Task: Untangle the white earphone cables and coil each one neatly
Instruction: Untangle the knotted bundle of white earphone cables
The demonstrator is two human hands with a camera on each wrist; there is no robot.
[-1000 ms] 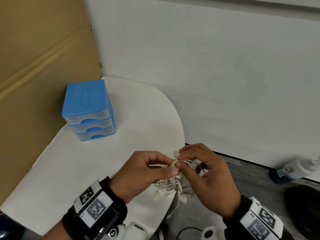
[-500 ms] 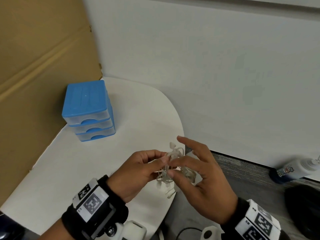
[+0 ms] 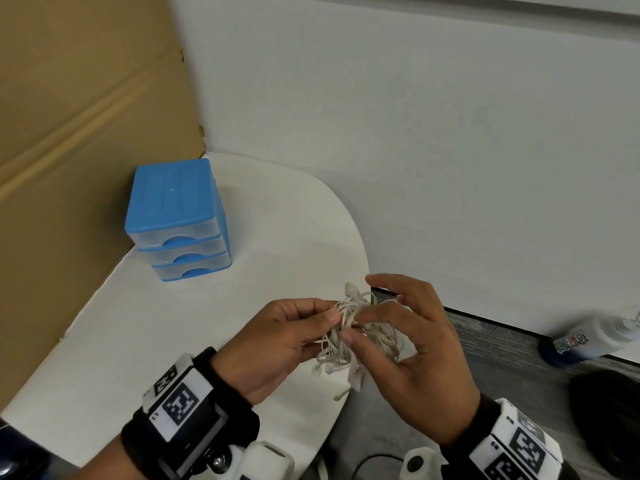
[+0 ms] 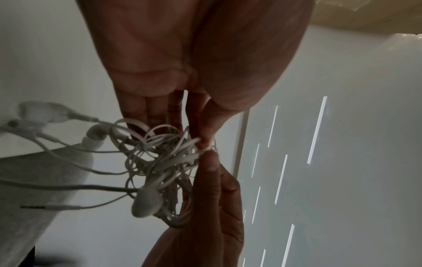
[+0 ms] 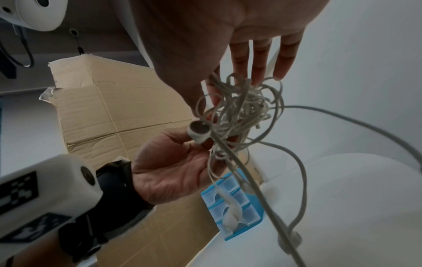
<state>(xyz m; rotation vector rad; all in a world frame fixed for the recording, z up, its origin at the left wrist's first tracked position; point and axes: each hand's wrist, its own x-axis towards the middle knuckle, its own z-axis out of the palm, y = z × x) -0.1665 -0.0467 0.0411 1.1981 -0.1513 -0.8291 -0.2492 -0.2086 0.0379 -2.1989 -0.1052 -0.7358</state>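
Observation:
A tangle of white earphone cables hangs in the air between both hands, over the right edge of the white table. My left hand pinches strands at the bundle's left side with thumb and forefinger. My right hand pinches the bundle from the right with its thumb, its other fingers spread. One earbud sticks up on top. In the left wrist view the tangle trails earbuds and a jack plug. The right wrist view shows the tangle and an earbud above my left palm.
A blue three-drawer box stands at the table's back left, against a cardboard sheet. A grey wall rises behind. To the right, low down, a white bottle lies by the wall. The table's curved edge runs under my hands.
A second ago both hands pinched close together at the bundle's top. Since then my right fingers have spread out and the tangle has turned, with an earbud now on top.

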